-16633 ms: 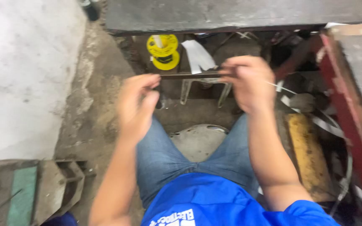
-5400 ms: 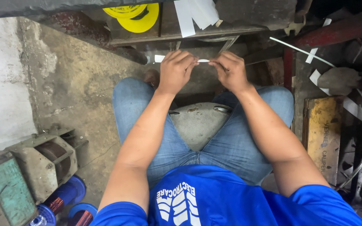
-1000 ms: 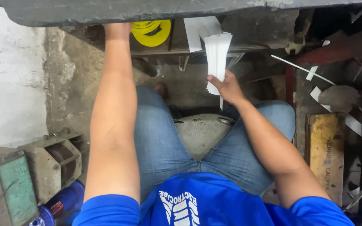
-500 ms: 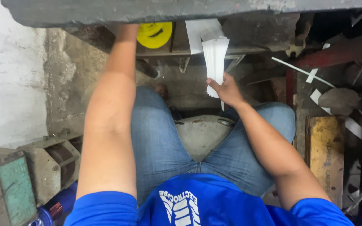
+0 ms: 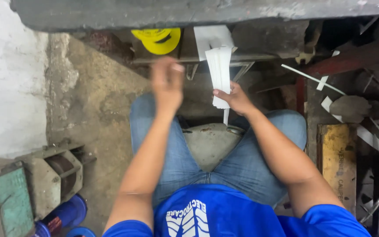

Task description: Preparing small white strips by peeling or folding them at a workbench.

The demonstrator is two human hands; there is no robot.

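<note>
A: Near edge first. Person seated, blue shirt (image 5: 216, 215), jeans (image 5: 242, 162), knees apart. Pale round stool seat (image 5: 207, 145) shows betw. the legs.

B: Hands?

A: Right hand (image 5: 235, 100) is clamped round the lower end of a bundle of white paper strips (image 5: 219, 72); thumb across the front, fingers behind. Bundle stands upright, top end fanned a little, one thin tail hanging below the fist. My guess: held low and upright so the free top ends stay reachable for the other hand.

B: And the left?

A: Left hand (image 5: 167, 83) is up in the air, blurred, just left of the bundle, not touching it. Fingers look loosely together, nothing seen in them, but w/ the blur can't tell for sure if it's open or closed.

B: So strips vs. left hand?

A: Strips sit to its right, near, about same height, small gap betw.

B: Farther out?

A: Left near: green-grey metal box (image 5: 9, 197) and a blue can (image 5: 64, 215) on the floor. Right: yellow-topped block (image 5: 336, 162), loose white strips (image 5: 356, 131) curling over scrap. Far: yellow tape roll (image 5: 158, 40) on a low shelf, beside it a white sheet (image 5: 211, 37) behind the bundle, prob. kept there within arm's reach. Grey bench edge (image 5: 198, 13) runs across the very top.
</note>
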